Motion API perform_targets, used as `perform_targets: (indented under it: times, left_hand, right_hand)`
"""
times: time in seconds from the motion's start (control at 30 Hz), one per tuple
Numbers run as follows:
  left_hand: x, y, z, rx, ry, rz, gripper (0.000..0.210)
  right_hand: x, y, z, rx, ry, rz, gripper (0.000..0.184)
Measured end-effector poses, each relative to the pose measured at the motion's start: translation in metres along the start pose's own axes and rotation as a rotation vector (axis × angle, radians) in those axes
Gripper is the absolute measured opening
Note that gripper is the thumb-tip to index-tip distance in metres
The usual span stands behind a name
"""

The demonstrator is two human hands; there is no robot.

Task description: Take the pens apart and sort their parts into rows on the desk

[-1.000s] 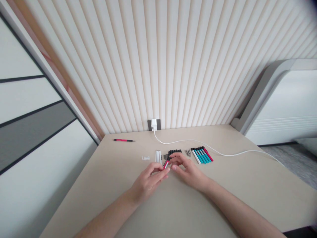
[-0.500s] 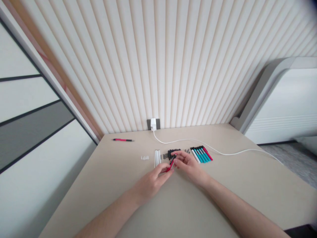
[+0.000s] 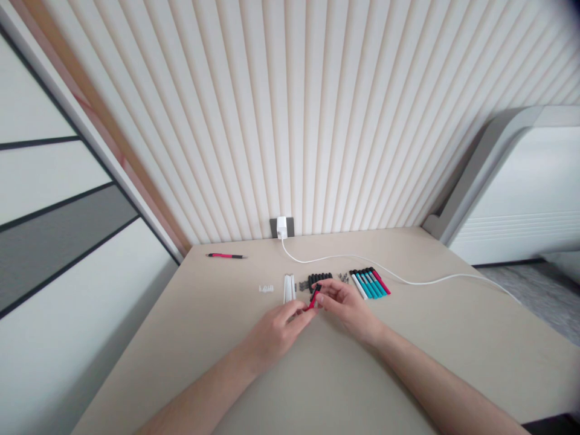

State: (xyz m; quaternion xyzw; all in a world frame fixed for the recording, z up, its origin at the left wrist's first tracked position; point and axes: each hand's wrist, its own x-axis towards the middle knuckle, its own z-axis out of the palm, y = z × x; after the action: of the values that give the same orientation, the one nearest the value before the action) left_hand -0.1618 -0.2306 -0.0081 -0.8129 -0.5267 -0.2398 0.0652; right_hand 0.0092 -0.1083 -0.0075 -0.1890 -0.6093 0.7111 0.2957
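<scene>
My left hand (image 3: 281,327) pinches the lower end of a red pen barrel (image 3: 313,302) with a black top, tilted above the table. Closed at the barrel's upper part is my right hand (image 3: 348,304), its fingertips covering some of it. Just behind the hands lies a row of black grips (image 3: 319,278), partly hidden by my right fingers. White refill tubes (image 3: 289,286) lie side by side behind my left hand. Small metal springs (image 3: 303,286) sit between tubes and grips. Right of my right hand are several pen barrels (image 3: 370,284) in white, teal and red.
Small clear pieces (image 3: 266,289) lie left of the tubes, and small metal tips (image 3: 343,278) right of the grips. A whole red-and-black pen (image 3: 226,256) rests at the back left. From a white charger (image 3: 281,227), a white cable (image 3: 408,282) crosses the table to the right.
My right fingers have shifted slightly down along the red barrel, and more of its black top shows. My left hand keeps its hold. The view has moved a little.
</scene>
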Motion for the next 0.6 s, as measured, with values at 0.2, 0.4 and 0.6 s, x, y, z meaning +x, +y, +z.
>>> perform_targets:
  times: [0.2,0.4,0.6]
  left_hand:
    - [0.0007,-0.0021,-0.0017,0.028,-0.038,0.046,0.029]
    - [0.0011,-0.0015,-0.0023,0.045,-0.019,0.067,0.026]
    - [0.0014,-0.0009,-0.0024,0.069,-0.018,0.074,0.024]
  right_hand:
    - [0.0017,0.0,-0.0016,-0.012,0.04,-0.018,0.035]
    - [0.0016,-0.0018,-0.0014,-0.014,0.051,-0.021,0.033]
    - [0.0008,-0.0005,-0.0027,-0.032,0.083,-0.008,0.035]
